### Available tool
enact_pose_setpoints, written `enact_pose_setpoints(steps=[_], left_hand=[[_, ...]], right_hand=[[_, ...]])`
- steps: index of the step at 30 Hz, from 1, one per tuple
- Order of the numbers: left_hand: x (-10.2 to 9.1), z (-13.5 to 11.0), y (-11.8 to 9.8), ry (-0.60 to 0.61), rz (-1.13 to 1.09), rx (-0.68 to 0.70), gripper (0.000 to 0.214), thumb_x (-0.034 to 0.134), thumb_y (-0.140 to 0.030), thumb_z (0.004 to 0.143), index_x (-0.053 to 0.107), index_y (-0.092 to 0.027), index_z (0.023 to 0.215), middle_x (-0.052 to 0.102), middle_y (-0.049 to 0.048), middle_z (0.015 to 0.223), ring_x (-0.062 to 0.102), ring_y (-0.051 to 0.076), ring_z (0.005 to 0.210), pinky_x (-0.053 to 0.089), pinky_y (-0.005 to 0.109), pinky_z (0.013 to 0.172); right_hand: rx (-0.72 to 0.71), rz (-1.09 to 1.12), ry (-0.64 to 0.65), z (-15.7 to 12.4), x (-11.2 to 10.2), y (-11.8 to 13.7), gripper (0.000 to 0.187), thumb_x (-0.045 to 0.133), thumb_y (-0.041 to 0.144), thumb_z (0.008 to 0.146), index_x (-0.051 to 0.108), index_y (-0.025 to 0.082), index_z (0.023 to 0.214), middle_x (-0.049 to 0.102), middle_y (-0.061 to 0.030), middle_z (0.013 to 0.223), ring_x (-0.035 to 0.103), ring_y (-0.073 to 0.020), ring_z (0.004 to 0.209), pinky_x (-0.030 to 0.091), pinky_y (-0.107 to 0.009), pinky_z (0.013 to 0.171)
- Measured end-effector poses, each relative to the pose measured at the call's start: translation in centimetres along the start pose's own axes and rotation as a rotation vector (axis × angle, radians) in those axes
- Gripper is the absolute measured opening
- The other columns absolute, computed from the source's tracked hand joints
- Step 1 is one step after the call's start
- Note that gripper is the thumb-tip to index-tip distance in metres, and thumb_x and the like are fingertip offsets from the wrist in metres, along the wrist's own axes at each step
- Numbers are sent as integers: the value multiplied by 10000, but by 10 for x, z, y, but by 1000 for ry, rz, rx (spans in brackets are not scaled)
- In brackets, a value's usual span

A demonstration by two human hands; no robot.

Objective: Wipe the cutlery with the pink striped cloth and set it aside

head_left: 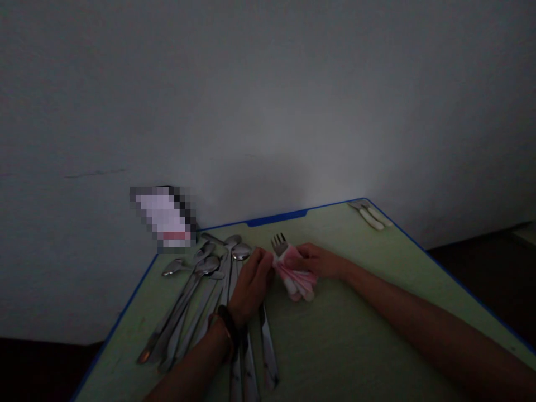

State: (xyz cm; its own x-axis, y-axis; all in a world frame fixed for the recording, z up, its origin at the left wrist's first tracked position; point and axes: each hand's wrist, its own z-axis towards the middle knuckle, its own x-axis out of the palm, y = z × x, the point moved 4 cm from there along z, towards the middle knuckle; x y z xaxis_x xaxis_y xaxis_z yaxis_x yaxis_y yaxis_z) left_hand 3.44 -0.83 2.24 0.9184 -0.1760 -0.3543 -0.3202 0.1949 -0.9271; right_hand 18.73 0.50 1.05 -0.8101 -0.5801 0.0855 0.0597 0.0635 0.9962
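Note:
A fork [279, 245] points its tines up and away from me, its lower part hidden by a pink and white cloth [298, 282] that hangs in folds. My right hand [320, 261] is closed on the cloth and the fork within it, thumb on top. At the cloth's left edge, my left hand [254, 282] has its fingers closed in a pinch on the fabric. Beneath and beside my left forearm lie several metal spoons [209, 265] and other long-handled cutlery. A metal handle [268, 349] lies just right of my left wrist.
Two pieces of cutlery with cream handles [372, 218] lie at the far right corner of the pale green table [355, 335]. A pixelated upright object [163, 218] stands at the far left corner. The wall [268, 111] rises right behind the table's blue edge.

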Motion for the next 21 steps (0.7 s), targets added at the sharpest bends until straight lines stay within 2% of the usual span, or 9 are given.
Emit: enact_pose_setpoints(steps=[4, 7, 11, 17, 21], left_hand=[[0, 0, -7, 61, 131, 82, 321, 380, -447, 872, 473, -181, 719, 473, -28, 660, 447, 128, 634, 364, 235, 585], [1, -1, -9, 90, 187, 92, 349, 362, -423, 886, 492, -172, 681, 487, -27, 637, 449, 123, 615, 347, 229, 562], [2, -3, -9, 60, 232, 119, 376, 350, -394, 893, 473, -168, 619, 478, -35, 582, 441, 109, 561, 317, 222, 531], [2, -7, -9, -25, 237, 87, 420, 339, -422, 888, 496, -162, 598, 440, -36, 511, 420, 101, 495, 284, 220, 483], [-2, -6, -8, -137, 109, 18, 394, 374, -437, 870, 479, -167, 603, 427, -41, 504, 409, 93, 474, 278, 205, 449]], right_hand=[[61, -200, 129, -3, 4, 4, 280, 623, 413, 727, 622, 134, 705, 544, 42, 568, 420, -60, 472, 319, -176, 447], [87, -281, 153, -2, 5, 4, 306, 615, 438, 724, 619, 136, 674, 519, 41, 532, 404, -66, 455, 301, -188, 432], [145, -331, 179, -3, 5, 3, 339, 616, 462, 721, 593, 128, 669, 494, 45, 536, 381, -55, 453, 279, -184, 420], [349, -140, 278, -10, -4, 0, 383, 685, 473, 654, 584, 108, 711, 511, 49, 559, 398, -39, 452, 300, -165, 411], [404, 42, 245, -14, -15, -8, 408, 758, 443, 558, 609, 99, 719, 576, 27, 599, 472, -50, 472, 343, -160, 423]])
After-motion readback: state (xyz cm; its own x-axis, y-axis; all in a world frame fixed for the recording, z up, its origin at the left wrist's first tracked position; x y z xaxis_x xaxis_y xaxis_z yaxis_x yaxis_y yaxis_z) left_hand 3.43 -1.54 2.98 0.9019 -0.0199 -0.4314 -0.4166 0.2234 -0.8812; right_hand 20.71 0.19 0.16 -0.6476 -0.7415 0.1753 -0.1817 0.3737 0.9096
